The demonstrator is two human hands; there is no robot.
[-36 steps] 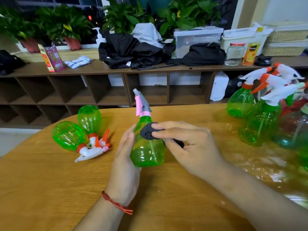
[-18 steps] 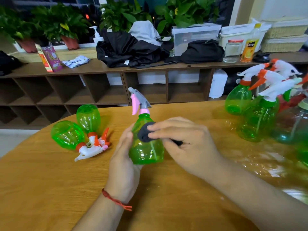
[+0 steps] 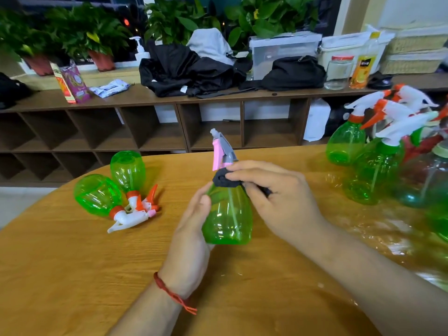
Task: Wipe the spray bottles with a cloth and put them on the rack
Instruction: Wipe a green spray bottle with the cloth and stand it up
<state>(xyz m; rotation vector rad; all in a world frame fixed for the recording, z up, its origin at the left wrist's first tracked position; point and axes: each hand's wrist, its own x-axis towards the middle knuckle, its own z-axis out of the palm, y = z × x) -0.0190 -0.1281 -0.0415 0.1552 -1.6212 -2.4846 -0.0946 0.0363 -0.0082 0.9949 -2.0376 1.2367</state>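
Up from belly to neck goes the dark cloth (image 3: 224, 179), pinched by fingers of the right hand (image 3: 278, 197), while the left hand (image 3: 191, 229) curls round the spray bottle (image 3: 228, 219) standing on the bench (image 3: 72, 263) — light, slick plastic, likely best gripped low.

The bench (image 3: 72, 275) is a light wood-grain top with a curved far edge. On its left side two green spray bottles lie on their sides, touching: the nearer bottle (image 3: 98, 194) and the farther bottle (image 3: 127, 170), with their orange-and-white trigger heads bunched together. At the right edge a cluster of upright spray bottles (image 3: 373, 175) stands close together, with crinkled clear film (image 3: 378, 229) spread shiny around them.
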